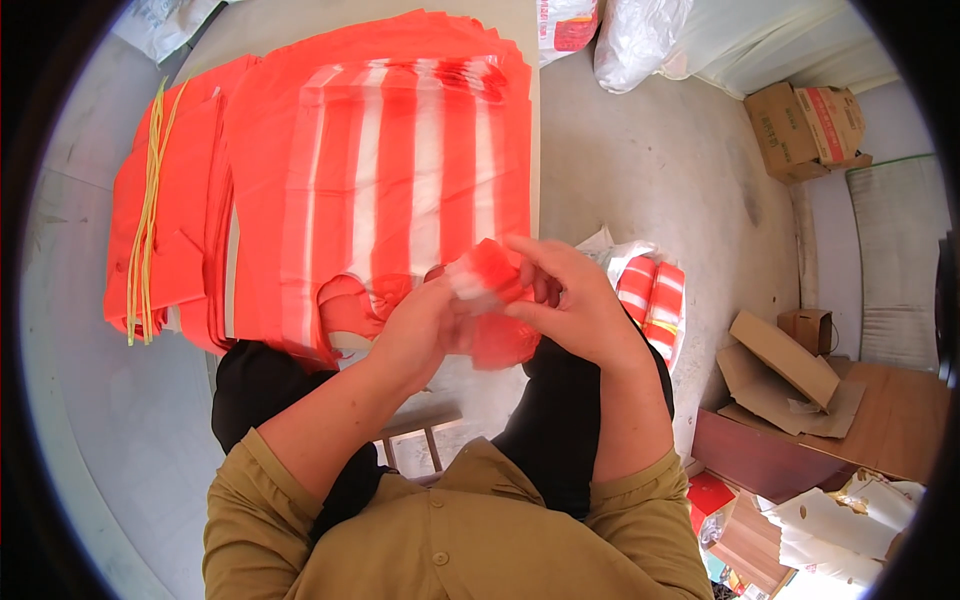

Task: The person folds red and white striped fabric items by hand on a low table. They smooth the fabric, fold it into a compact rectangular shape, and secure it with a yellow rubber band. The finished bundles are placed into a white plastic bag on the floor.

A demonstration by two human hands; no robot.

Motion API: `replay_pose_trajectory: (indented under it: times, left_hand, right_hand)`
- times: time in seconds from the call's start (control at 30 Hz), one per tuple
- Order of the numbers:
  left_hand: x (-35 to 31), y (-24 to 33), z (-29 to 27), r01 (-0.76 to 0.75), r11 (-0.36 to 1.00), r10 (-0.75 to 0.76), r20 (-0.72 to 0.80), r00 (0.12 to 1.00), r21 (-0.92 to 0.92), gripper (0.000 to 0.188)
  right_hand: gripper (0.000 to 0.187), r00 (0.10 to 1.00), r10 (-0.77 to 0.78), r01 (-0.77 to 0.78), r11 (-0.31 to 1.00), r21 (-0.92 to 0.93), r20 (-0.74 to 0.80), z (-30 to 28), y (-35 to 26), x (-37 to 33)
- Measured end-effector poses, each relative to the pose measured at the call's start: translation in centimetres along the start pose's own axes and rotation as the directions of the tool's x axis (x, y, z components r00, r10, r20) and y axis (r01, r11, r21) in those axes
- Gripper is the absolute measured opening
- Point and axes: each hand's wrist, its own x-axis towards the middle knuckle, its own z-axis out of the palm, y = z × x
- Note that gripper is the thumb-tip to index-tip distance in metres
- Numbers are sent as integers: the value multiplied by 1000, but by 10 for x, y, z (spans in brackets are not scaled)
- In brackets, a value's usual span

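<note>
A pile of red plastic bags [260,150] lies on the table in front of me, with a red-and-white striped bag [370,190] spread on top. Near the pile's front edge, both hands grip a bunched piece of red-and-white plastic bag [490,268], slightly smeared by motion. My left hand [425,325] is closed at its left side, with some fingers hidden behind the plastic. Curled round its right side, my right hand [565,300] pinches it between thumb and fingers. More red plastic hangs just below the hands.
Yellow strips [150,215] lie across folded red bags at the left. Beside my right knee stands a clear sack holding rolled striped bundles [650,300]. Cardboard boxes [805,130] sit at the far right, and an opened carton [790,375] rests on a wooden cabinet [890,410].
</note>
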Motion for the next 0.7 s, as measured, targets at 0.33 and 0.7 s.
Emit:
replay_pose_trajectory:
  times: [0.33,0.7]
  left_hand:
    - [1,-3,-3,-11,998,6,87,996,54,35]
    - [-1,-23,-4,174,896,-252,145,957,409,39]
  right_hand:
    - [24,990,-96,103,993,-60,106,-3,1,1]
    - [31,995,95,-90,975,205,-18,6,22,14]
